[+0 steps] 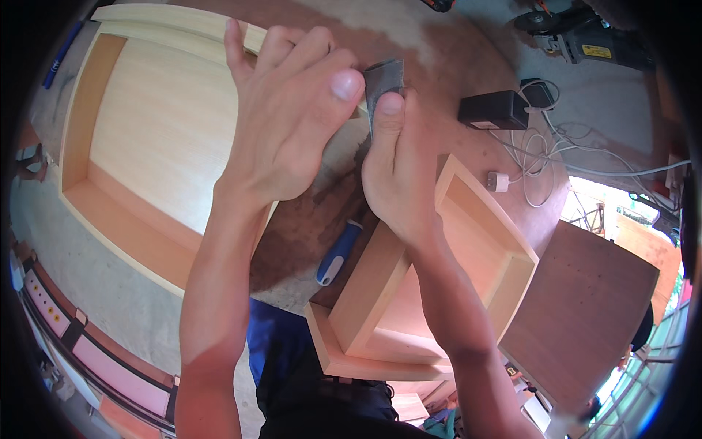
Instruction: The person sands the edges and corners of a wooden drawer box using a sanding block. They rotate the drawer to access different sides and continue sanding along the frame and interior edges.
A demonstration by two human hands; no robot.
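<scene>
My right hand (403, 159) grips a small dark grey sheet (385, 77), probably sandpaper, with the thumb pressed flat on it. Close against the sheet's left edge is the thumb of my left hand (290, 110). The left fingers curl away from me, the little finger held apart; what lies under them is hidden. Below that hand a large shallow pale wooden box (159, 137) lies on its back, open side up. A smaller wooden drawer (373, 291) rests beneath my right forearm, tilted, its front panel toward me.
A blue-and-white tool handle (339, 253) lies between the two wooden pieces. Right of my hands are a black power adapter (491, 110), tangled white cables (529, 159) and a white plug (498, 181). An angle grinder (581, 41) lies far right, near a brown board (581, 307).
</scene>
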